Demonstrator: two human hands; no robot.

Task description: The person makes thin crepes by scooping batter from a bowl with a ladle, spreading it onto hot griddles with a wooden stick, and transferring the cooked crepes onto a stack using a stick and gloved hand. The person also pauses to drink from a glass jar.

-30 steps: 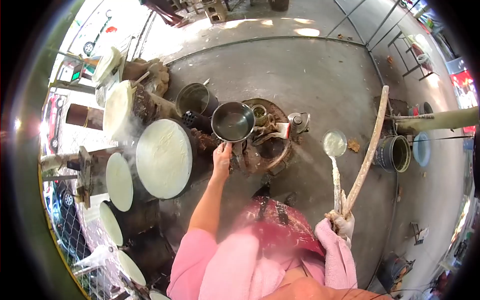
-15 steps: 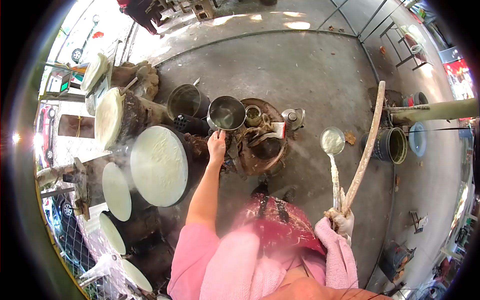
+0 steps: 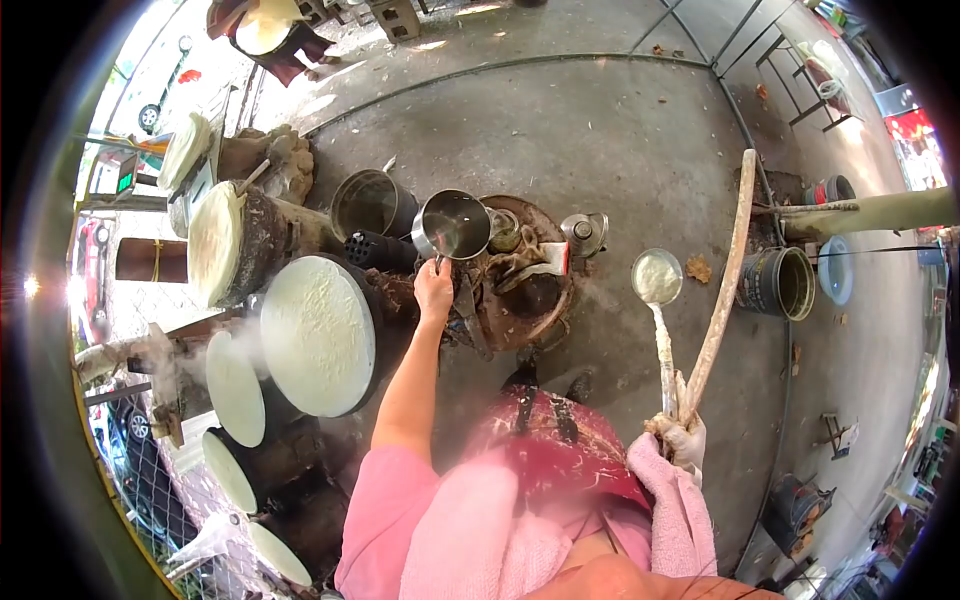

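Note:
My left hand [image 3: 434,291] grips the handle of a metal saucepan [image 3: 451,226], held over the clutter by a round rusty stand [image 3: 525,305]. A black perforated cylinder [image 3: 375,251] and a dark bucket [image 3: 370,205] are close to the pan's left. My right hand [image 3: 680,442], in a pale, soiled glove, is closed around a batter-coated ladle [image 3: 658,277] and a long wooden stick [image 3: 728,270]. Pale stuff fills the ladle's bowl. Beside that hand hangs a pink towel [image 3: 672,500]. A large round pan of pale, lumpy batter [image 3: 318,336] steams left of my left arm.
More round pale-topped pans [image 3: 236,388] line the left side, with a metal kettle [image 3: 585,234] beyond the stand. To the right are a dark bucket [image 3: 775,282] and a blue basin [image 3: 836,270]. At the upper left, a person [image 3: 285,60] carries a pale round thing.
The person at the upper left has come further into view with the pale round thing. My ladle and stick have shifted slightly left. The saucepan is held almost as before.

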